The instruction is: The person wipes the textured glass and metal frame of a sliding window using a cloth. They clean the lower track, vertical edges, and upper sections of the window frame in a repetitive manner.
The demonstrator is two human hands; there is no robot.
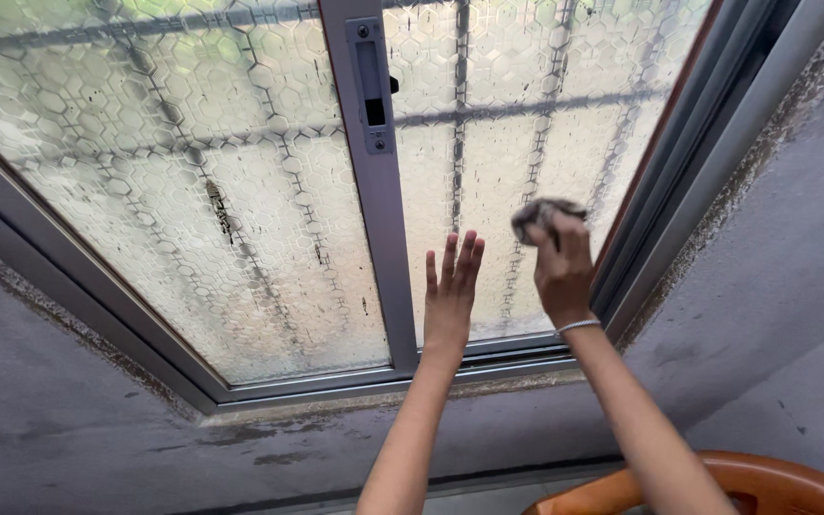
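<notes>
**Cloth pressed to a patterned window pane**

Right hand (563, 277) had its grip clamped on a small grey cloth (543, 217), bunched in the fingers and held against the right pane (517, 124) of a sliding window. A thin bracelet (579, 326) sat on that wrist. Left hand (450, 300) was open, fingers apart and straight, palm flat against the same pane just beside the middle frame bar (374, 200). It held nothing. The two hands were near each other, the cloth a little higher than the left fingertips.

Both panes had frosted glass with a honeycomb pattern, dotted with dark specks. A latch (371, 86) sat high on the middle bar. Below the window ran a stained grey wall (145, 439), and an orange chair back (746, 482) showed at the bottom right.
</notes>
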